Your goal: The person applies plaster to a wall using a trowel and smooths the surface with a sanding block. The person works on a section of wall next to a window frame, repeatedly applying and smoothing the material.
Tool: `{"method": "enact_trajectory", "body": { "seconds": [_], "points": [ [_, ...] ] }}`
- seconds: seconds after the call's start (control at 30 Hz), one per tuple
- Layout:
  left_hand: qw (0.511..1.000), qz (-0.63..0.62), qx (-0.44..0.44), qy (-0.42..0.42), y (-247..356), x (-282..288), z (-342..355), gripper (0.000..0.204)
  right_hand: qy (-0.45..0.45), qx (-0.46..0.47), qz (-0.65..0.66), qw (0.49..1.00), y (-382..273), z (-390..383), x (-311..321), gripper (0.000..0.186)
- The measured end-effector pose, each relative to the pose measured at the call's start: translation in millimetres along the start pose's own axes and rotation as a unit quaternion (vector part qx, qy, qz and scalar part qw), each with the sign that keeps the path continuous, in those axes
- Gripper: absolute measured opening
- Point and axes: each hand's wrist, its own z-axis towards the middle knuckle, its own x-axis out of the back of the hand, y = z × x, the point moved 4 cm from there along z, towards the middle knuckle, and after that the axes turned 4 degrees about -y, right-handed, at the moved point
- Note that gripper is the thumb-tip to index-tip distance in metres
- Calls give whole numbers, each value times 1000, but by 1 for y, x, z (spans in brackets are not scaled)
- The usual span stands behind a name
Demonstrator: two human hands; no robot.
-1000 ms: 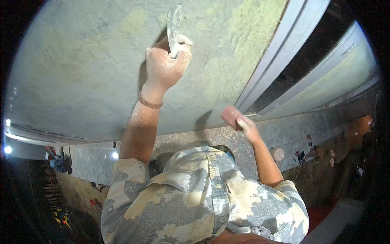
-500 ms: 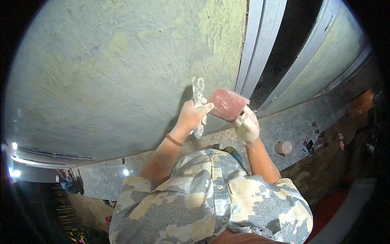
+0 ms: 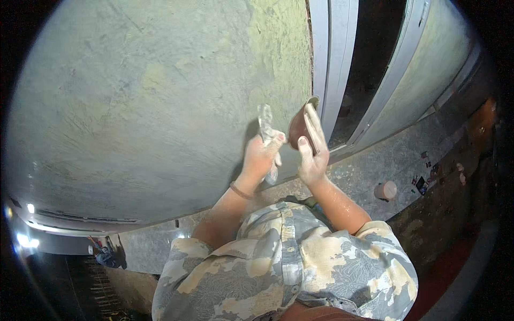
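My left hand point(image 3: 261, 156), dusted white, is closed around a narrow, plaster-coated tool point(image 3: 264, 116). One end sticks up above my fist and the other shows below it; its exact kind I cannot make out. To the right, my right hand point(image 3: 314, 155) grips a reddish-brown sheet of sandpaper point(image 3: 297, 130). The sheet is curled, with my fingers lying along its back and my thumb at its lower edge. Both hands are in front of a grey-green plastered wall point(image 3: 160, 107), close together, and whitish powder covers the fingers.
A pale door or window frame point(image 3: 334, 59) with a dark opening borders the wall on the right. On the grey floor point(image 3: 353, 171) stands a light bucket point(image 3: 385, 190), and small items lie beyond it. Another person point(image 3: 108, 255) is far off at the lower left, near bright lamps.
My right hand has turned the sandpaper from nearly flat-on to a curled, edge-on position, its fingers now showing across the back. My left hand still holds the tool. The view has shifted slightly.
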Motion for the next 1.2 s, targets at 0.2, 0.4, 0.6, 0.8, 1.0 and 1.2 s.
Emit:
{"method": "enact_trajectory", "body": {
  "seconds": [0.2, 0.4, 0.6, 0.8, 1.0, 1.2],
  "points": [
    [924, 296, -209, 121, 73, 61, 23, 24, 25, 98, -218, 971, 20, 59, -19, 55],
    [911, 266, -259, 179, 117, 91, 45, 20, 54, 130, -239, 961, 64, 92, -76, 61],
    [930, 224, -260, 130, 118, 95, 48, 19, 151, -79, -199, 965, 126, 3, -67, 82],
    [925, 223, -280, 126, 112, 101, 46, 18, 202, 98, -124, 967, 91, 53, -64, 73],
    [932, 190, -282, 126, 113, 101, 44, 13, 103, 83, -192, 972, 86, 49, -77, 59],
    [911, 239, -310, 128, 113, 103, 42, 13, 164, -110, -156, 968, 132, -15, -73, 76]
  ]
}}
